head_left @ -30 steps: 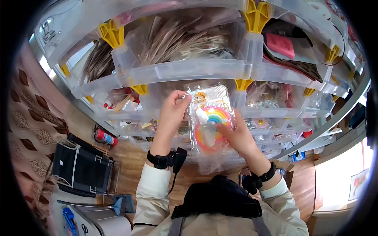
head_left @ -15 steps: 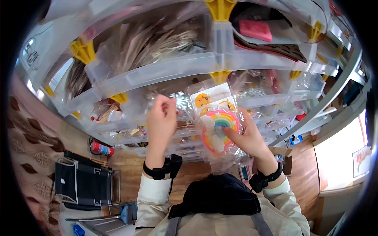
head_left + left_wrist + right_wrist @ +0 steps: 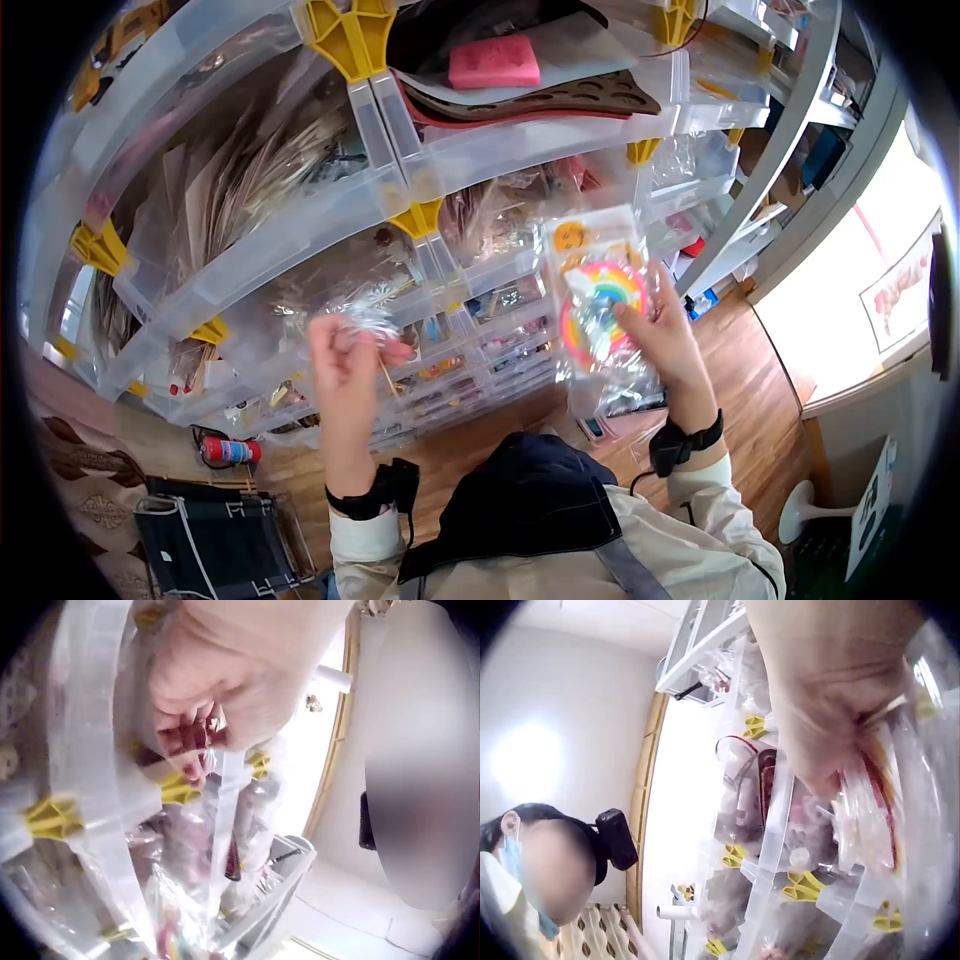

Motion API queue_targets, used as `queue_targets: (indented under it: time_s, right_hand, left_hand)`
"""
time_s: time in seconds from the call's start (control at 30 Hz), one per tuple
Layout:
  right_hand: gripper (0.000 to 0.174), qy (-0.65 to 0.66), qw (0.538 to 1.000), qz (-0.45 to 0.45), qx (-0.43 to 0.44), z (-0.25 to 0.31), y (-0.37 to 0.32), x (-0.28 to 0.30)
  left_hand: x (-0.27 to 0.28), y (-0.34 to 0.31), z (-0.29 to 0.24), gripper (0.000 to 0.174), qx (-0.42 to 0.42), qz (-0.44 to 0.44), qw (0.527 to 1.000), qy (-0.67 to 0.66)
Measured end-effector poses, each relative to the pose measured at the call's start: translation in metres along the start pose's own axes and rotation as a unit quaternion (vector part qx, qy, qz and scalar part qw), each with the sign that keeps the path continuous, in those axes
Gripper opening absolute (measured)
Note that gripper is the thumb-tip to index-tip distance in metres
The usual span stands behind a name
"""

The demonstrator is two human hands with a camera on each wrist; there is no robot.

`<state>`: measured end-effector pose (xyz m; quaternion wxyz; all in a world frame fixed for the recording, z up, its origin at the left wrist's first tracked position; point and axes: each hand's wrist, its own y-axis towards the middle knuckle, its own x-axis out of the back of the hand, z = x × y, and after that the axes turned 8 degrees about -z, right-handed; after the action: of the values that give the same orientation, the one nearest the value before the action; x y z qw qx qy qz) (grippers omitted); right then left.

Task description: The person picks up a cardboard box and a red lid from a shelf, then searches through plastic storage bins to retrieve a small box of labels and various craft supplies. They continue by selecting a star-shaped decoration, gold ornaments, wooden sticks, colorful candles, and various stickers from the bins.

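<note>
My left hand [image 3: 345, 375] grips a small clear packet with white snowflake shapes [image 3: 370, 312] in front of the drawers at the left. In the left wrist view its fingers curl inward, with a bit of shiny white showing between them. At the right, my right hand [image 3: 672, 335] holds a stack of clear plastic packets, thumb across the front. A round rainbow piece with a pink rim [image 3: 603, 305] faces up in the front packet. Above it shows a white card with yellow smiley faces [image 3: 570, 236]. The right fingers are hidden behind the stack.
Stacked clear plastic drawers [image 3: 545, 150] with yellow corner clips [image 3: 348, 38] fill the space ahead, holding many bagged items. A pink block [image 3: 494, 62] lies on dark sheets in an upper drawer. A fire extinguisher [image 3: 230, 451] and a folding chair [image 3: 215, 535] stand at lower left.
My left hand has drawn the snowflake packet away from the rainbow packets, to the left and down. The right hand keeps its hold on the stack. The head view has turned rightward.
</note>
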<state>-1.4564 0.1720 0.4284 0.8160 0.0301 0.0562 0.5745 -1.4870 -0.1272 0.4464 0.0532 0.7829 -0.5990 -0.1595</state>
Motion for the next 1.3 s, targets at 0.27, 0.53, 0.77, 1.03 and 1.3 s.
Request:
queue_targets:
  time_s: [0.27,0.53,0.77,1.03,1.3]
  right_hand:
    - [0.060,-0.159,0.977,0.143,-0.003,0.050,0.075,-0.017]
    - [0.043,-0.480,0.861,0.054,0.162,0.040,0.149,-0.064]
    - [0.037,-0.060,0.988,0.049,0.131,0.024,0.157,-0.089]
    - [0.040,-0.501,0.733,-0.066,0.455,-0.039,0.229,-0.114]
    - [0.037,-0.414,0.835,0.021,0.361,-0.004,0.202,-0.135]
  left_hand:
    - [-0.110,0.040,-0.006,0.028,0.324,0.305,0.892,-0.073]
    - [-0.160,0.087,0.017,0.008,0.343,0.173,0.918,-0.098]
    - [-0.141,0.087,0.036,0.011,0.377,0.122,0.906,-0.150]
    - [-0.141,0.077,0.035,0.018,0.328,0.134,0.930,-0.102]
    - [-0.141,0.076,0.046,0.028,0.292,0.150,0.935,-0.136]
